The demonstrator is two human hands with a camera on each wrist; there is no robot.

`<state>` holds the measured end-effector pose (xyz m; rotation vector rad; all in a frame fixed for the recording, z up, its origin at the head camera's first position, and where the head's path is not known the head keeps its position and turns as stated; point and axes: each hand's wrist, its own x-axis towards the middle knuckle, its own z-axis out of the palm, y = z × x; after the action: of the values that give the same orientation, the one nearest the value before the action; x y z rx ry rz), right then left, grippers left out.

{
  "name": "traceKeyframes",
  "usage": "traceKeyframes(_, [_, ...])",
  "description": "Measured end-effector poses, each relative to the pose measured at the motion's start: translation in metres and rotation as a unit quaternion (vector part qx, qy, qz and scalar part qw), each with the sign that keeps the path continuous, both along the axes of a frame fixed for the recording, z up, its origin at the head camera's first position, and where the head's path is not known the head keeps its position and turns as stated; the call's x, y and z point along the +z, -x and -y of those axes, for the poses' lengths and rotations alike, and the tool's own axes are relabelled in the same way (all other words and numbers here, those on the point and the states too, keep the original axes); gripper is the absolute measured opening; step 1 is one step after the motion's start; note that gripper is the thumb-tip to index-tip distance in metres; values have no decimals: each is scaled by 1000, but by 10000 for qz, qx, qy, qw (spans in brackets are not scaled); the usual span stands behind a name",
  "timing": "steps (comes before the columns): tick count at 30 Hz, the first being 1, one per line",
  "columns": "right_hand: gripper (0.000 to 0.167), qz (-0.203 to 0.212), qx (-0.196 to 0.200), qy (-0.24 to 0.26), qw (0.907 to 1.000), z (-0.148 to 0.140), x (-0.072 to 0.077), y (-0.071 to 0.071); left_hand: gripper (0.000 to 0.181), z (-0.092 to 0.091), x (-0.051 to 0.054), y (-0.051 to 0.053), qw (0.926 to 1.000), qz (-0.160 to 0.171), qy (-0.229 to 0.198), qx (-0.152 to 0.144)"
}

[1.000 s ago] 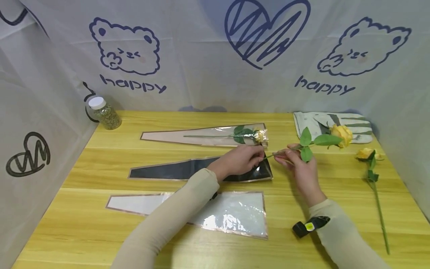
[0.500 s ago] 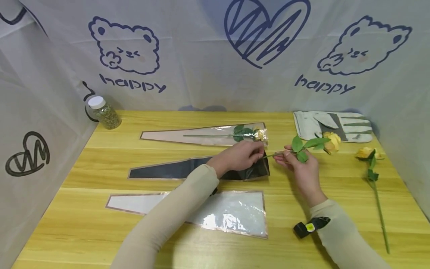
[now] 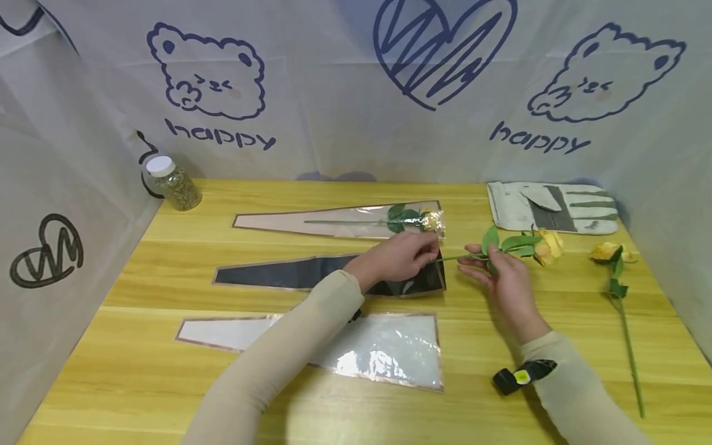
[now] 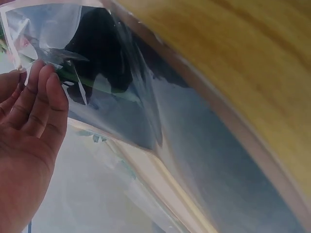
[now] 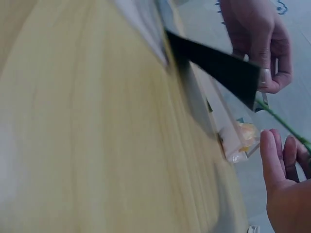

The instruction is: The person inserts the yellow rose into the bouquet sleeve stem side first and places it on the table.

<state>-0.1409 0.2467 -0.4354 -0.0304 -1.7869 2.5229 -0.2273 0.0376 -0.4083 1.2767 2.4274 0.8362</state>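
noticeably, the yellow rose [image 3: 517,241] sits lower and nearer the black sleeve [image 3: 272,272] than one second ago. its bloom [image 3: 549,247] has come down and leftward in the head view, and the right hand [image 3: 508,284] has its grip closer to the leaves. the left hand [image 3: 392,262] has hardly shifted.

state of hands: left hand pinches the edge of the black sleeve at its wide mouth, thumb against fingertips, other fingers loosely bent. right hand grasps the rose between thumb and fingers beside the leaves; the remaining fingers reach out below the stem [image 5: 282,119].

rose position: stem runs across the gap between the hands, its far end inside the mouth; a green line shows through the film in the left wrist view. leaves and bloom are outside. how deep the tip reaches: cannot tell, hand and glare cover it.

reading (judgement): insertion has begun and looks to be advancing; most of the flower is still out, so the mouth needs to remain parted.

nearby on the table [image 3: 133,352]: filled sleeve [image 3: 267,222] behind the black one, white sleeve [image 3: 384,352] in front, second rose [image 3: 625,334] off to the right.
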Motion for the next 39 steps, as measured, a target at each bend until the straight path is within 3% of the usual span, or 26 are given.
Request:
traceKeyframes(4, [30, 258, -463, 426, 9977, 2, 5, 0, 10, -1, 0, -1, 10000, -8, 28, 16])
traceKeyframes(9, [25, 481, -894, 219, 9946, 8, 3, 3, 10, -4, 3, -5, 9999, -104, 92, 19])
traceKeyframes(14, [29, 487, -825, -34, 9954, 10, -7, 5, 8, -7, 5, -7, 9998, -120, 138, 74])
traceKeyframes(17, [36, 418, -715, 233, 9963, 10, -6, 4, 8, -7, 5, -6, 9999, -26, 116, 108])
traceKeyframes(22, [28, 463, -907, 508, 9935, 10, 4, 4, 8, -8, 3, -4, 9999, -22, 50, 118])
traceKeyframes(27, [19, 533, -1347, -88, 9894, 10, 5, 7, 8, -8, 2, -5, 9999, -111, -53, 98])
traceKeyframes(32, [22, 938, -1333, -422, 9857, 18, 9, 9, 10, -10, 2, -5, 9987, -362, -339, -81])
traceKeyframes(36, [21, 1146, -1352, -471, 9830, 24, 10, 11, 10, -10, 2, -6, 9976, -526, -439, -101])
traceKeyframes(39, [14, 1022, -1337, -360, 9851, 23, 8, 10, 9, -11, 4, -5, 9976, -552, -414, -22])
